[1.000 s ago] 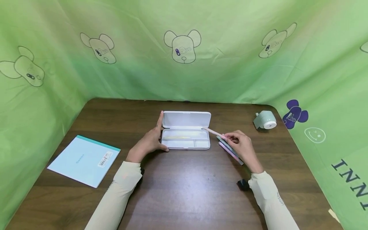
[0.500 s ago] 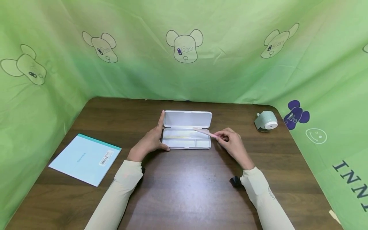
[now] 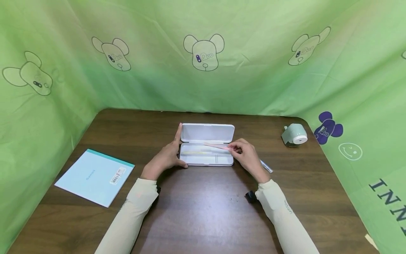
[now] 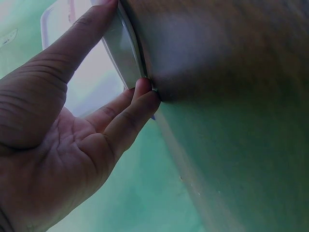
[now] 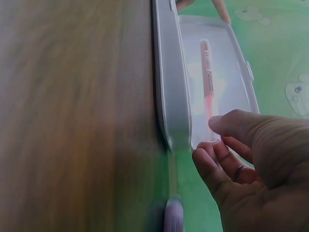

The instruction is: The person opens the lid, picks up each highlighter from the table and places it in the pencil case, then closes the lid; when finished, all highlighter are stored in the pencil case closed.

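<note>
A white pencil case (image 3: 195, 164) lies with its lid (image 3: 207, 133) raised at the back. My left hand (image 3: 165, 158) grips its left end, thumb at the front corner and one finger up along the lid; the left wrist view shows the fingertips (image 4: 145, 89) curled at the case's edge. My right hand (image 3: 246, 157) pinches one end of a pink pen (image 3: 215, 145) between thumb and fingers, holding it over the case's back compartment. A barcode label shows on the pen (image 5: 206, 67) in the right wrist view. A thin yellow stick (image 3: 198, 152) lies inside the case.
Another pen (image 3: 266, 166) lies on the table, partly hidden by my right forearm. A pale green pencil sharpener (image 3: 295, 134) stands at the back right. To the left lies a light blue notebook (image 3: 95, 178). Green curtains (image 3: 203, 91) hang around the table's back and sides.
My right hand has moved left, carrying the pink pen from beside the case to over its back compartment. My left hand stays on the case.
</note>
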A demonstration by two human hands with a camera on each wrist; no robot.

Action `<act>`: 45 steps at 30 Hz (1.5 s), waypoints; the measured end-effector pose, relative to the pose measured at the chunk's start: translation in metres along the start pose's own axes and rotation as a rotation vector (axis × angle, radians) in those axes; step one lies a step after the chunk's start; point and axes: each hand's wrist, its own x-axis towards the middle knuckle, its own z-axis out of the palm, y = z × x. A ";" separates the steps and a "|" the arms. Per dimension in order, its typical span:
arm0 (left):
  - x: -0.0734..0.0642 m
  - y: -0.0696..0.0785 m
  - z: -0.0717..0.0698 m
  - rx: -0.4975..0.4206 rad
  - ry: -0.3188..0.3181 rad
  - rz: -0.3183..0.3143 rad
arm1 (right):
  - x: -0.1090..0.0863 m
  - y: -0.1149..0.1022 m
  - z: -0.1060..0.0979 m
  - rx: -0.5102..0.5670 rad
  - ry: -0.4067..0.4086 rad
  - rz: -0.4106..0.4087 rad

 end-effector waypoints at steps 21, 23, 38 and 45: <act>0.018 -0.027 0.012 -0.001 0.035 0.052 | 0.019 -0.022 0.033 0.024 -0.083 -0.081; 0.022 -0.033 0.016 -0.009 0.035 0.057 | 0.020 -0.023 0.036 0.023 -0.089 -0.085; 0.003 0.001 0.002 -0.009 0.013 0.020 | 0.025 -0.027 0.044 0.017 -0.127 -0.112; 0.002 -0.001 0.000 -0.005 0.012 -0.001 | 0.028 -0.028 0.047 0.019 -0.145 -0.132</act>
